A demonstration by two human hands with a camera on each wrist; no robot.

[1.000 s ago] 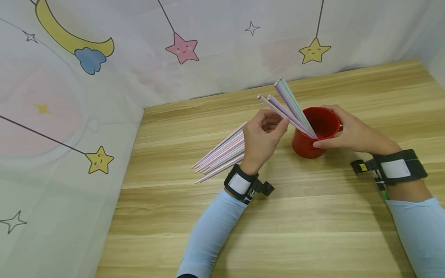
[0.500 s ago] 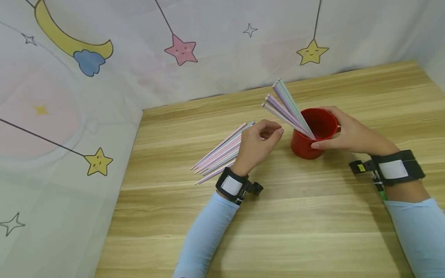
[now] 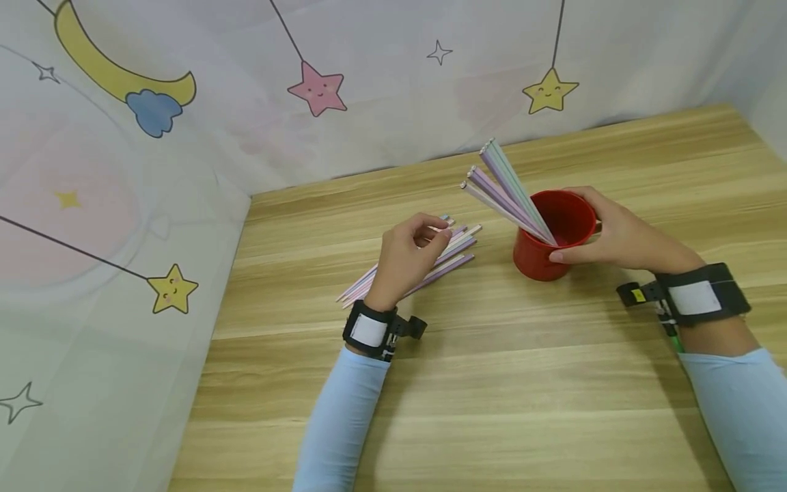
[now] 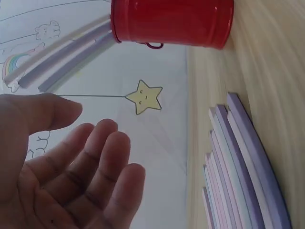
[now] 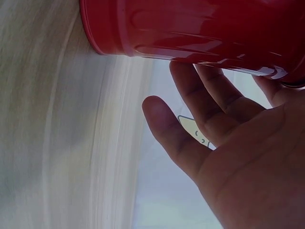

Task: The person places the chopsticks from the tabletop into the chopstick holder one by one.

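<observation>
A red mug [image 3: 538, 263] stands on the wooden table, with several pastel pencils [image 3: 512, 188] leaning out of it to the left. My right hand [image 3: 627, 232] grips the mug from its right side, thumb at the near rim. In the right wrist view, fingertips [image 5: 183, 71] touch the mug's wall. More pencils [image 3: 451, 268] lie in a loose pile to the left, tapered ends toward the lower left. Over this pile is my left hand [image 3: 406, 256], fingers loosely bent and holding nothing. The left wrist view shows the pile [image 4: 262, 157] beside that hand.
A pale cloth backdrop [image 3: 393, 143] with printed stars and a moon rises behind the table's far edge and along its left side. Wood-grain tabletop [image 3: 522, 383] stretches in front of the mug and pile.
My left hand let go of a white pencil, which now leans in the mug with the others. The hand then moved left over the pile. My right hand stays on the mug.
</observation>
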